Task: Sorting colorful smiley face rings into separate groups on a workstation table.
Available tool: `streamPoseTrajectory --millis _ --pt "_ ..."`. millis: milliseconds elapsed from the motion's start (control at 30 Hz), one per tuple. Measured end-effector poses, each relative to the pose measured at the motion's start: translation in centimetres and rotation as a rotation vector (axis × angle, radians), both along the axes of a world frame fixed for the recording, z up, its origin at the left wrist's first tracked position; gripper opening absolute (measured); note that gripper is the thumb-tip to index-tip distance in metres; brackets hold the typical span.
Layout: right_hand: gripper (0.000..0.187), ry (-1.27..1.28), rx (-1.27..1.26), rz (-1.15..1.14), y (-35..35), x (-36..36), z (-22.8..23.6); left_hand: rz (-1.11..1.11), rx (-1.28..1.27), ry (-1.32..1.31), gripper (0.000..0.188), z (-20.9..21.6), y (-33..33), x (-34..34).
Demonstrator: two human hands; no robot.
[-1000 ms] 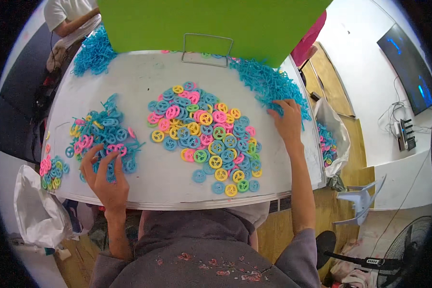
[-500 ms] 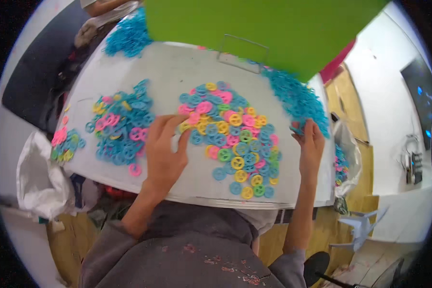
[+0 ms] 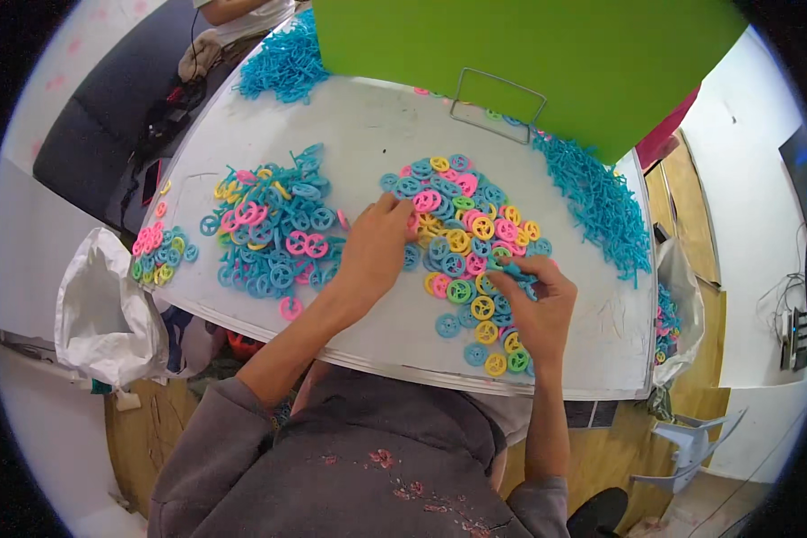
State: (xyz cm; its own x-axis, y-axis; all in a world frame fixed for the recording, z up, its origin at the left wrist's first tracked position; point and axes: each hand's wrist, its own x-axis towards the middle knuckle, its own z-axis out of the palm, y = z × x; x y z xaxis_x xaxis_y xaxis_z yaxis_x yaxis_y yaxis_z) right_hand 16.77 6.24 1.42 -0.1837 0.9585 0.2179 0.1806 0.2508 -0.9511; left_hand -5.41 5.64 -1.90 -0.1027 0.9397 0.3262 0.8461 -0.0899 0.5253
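Observation:
My left hand (image 3: 375,249) is at the left edge of the middle pile of small plastic wheels (image 3: 457,240), which are blue, pink, yellow and green. Its fingers are closed at a pink wheel (image 3: 412,226), partly hidden by the fingertips. Over the right side of that pile, my right hand (image 3: 545,309) pinches a few blue forked plastic pieces (image 3: 518,272) between thumb and fingers. Left of my left hand lies a heap of blue pieces with wheels fitted on them (image 3: 269,229). More blue forked pieces (image 3: 599,202) lie in a heap at the right.
A large green board (image 3: 529,63) with a wire handle (image 3: 502,76) stands at the table's (image 3: 368,121) far side. Another blue heap (image 3: 285,61) lies far left, and a small wheel pile (image 3: 161,253) near left. White sacks (image 3: 108,309) hang at both sides. Someone's arm (image 3: 229,9) shows at far left.
My right hand has moved left and nearer, from the right blue heap to the wheel pile, carrying blue pieces. My left fingers have closed at the pink wheel. The view has shifted.

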Motion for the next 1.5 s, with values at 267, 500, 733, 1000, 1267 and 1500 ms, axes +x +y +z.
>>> streamPoseTrajectory --millis 267,500,733,1000,1267,1500 --pt "0.019 -0.232 0.150 0.023 -0.8 -0.4 0.3 -0.098 -0.077 -0.777 0.017 4.1 -3.2 2.6" --pt "0.024 -0.131 0.203 0.136 -1.2 -0.7 -0.3 -0.210 -0.259 -1.266 0.013 3.1 -4.1 3.7" --pt "0.022 -0.075 -0.037 0.155 -1.4 -0.8 -1.3 -0.124 -0.324 -1.222 0.005 2.7 -3.7 4.0" --pt "0.014 0.050 -0.215 0.056 -1.5 -1.2 -1.0 -0.121 0.041 -0.996 0.015 2.3 -4.4 5.9" --pt "0.015 0.380 -0.565 0.198 -1.5 -1.0 -1.0 -0.077 0.133 -0.888 0.015 2.8 -4.9 6.1" --pt "0.015 0.397 -0.716 0.180 -1.2 -1.1 -1.8 -0.083 0.176 -0.888 0.013 2.3 -4.5 6.5"
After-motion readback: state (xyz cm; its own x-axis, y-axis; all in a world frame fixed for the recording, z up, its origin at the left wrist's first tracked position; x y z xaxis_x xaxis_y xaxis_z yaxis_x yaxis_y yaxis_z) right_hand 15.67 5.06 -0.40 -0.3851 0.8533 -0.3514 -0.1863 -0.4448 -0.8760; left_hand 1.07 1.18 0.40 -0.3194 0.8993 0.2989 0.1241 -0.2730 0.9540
